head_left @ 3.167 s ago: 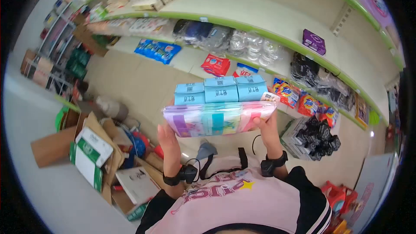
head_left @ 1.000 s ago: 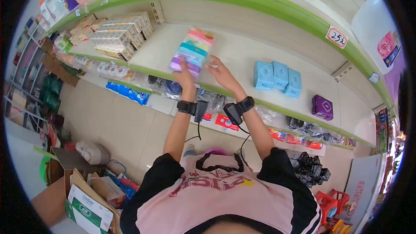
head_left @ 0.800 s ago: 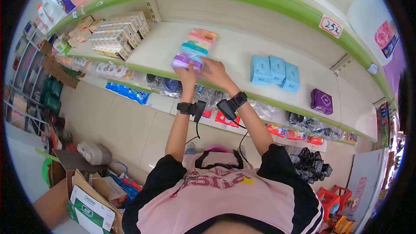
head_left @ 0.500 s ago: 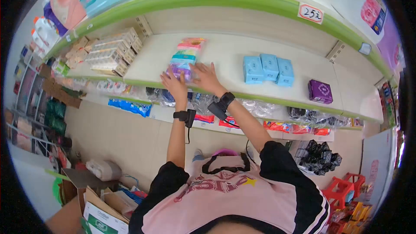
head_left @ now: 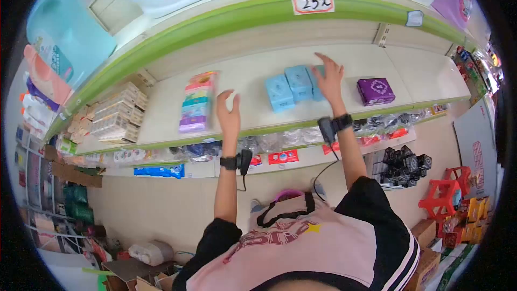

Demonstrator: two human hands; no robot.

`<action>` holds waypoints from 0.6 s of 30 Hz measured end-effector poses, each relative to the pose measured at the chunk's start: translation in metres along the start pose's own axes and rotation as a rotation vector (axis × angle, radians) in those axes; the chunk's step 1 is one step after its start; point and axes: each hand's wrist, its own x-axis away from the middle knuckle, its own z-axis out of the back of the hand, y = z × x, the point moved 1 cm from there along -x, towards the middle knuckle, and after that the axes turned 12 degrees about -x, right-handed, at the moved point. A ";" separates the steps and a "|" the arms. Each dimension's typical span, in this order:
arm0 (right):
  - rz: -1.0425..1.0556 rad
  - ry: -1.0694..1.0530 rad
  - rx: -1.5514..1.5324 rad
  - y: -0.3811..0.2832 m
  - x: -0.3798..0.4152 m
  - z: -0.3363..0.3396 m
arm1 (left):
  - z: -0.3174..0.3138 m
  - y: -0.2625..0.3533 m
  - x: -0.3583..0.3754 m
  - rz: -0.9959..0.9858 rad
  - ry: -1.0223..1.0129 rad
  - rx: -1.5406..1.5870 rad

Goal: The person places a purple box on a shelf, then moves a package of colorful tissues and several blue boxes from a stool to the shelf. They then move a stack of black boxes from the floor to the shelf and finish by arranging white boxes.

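Holding right hand (head_left: pixel 330 83) spread, ungripping, at the right end of the blue packs (head_left: pixel 298 83), nearer than empty, half-curled left hand (head_left: pixel 229 116) leftward.

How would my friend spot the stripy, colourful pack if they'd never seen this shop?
Find the long white shelf below the handwritten "25" price tag. Toward its left side, the colourful pack lies between the pale stacked boxes and the person's left hand. Unlike the light blue packs and dark purple box farther right, it has bands of pink, teal and purple.
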 end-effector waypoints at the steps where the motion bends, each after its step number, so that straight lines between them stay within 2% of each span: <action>1: -0.141 0.036 0.001 0.012 -0.014 0.014 | -0.028 0.017 -0.010 0.053 -0.085 0.248; 2: -0.138 0.036 0.014 0.028 -0.028 0.014 | -0.055 0.023 -0.022 0.007 -0.109 0.243; 4: 0.001 -0.056 -0.430 0.066 -0.039 0.004 | -0.099 0.030 -0.044 -0.036 -0.145 0.244; 5: -0.008 -0.054 -0.421 0.071 -0.035 0.004 | -0.117 0.035 -0.053 -0.040 -0.275 0.261; 6: -0.095 -0.230 -0.473 0.071 -0.031 -0.002 | -0.125 0.044 -0.057 -0.047 -0.403 0.276; 7: -0.181 -0.406 -0.525 0.071 -0.029 -0.007 | -0.128 0.050 -0.059 -0.047 -0.410 0.279; 9: -0.219 -0.411 -0.560 0.072 -0.024 -0.005 | -0.131 0.057 -0.058 -0.233 -0.537 -0.077; 12: -0.240 -0.412 -0.582 0.059 -0.011 0.001 | -0.122 0.052 -0.054 -0.196 -0.636 0.012; 18: -0.256 -0.408 -0.590 0.024 0.014 0.010 | -0.099 0.041 -0.032 -0.285 -0.504 0.127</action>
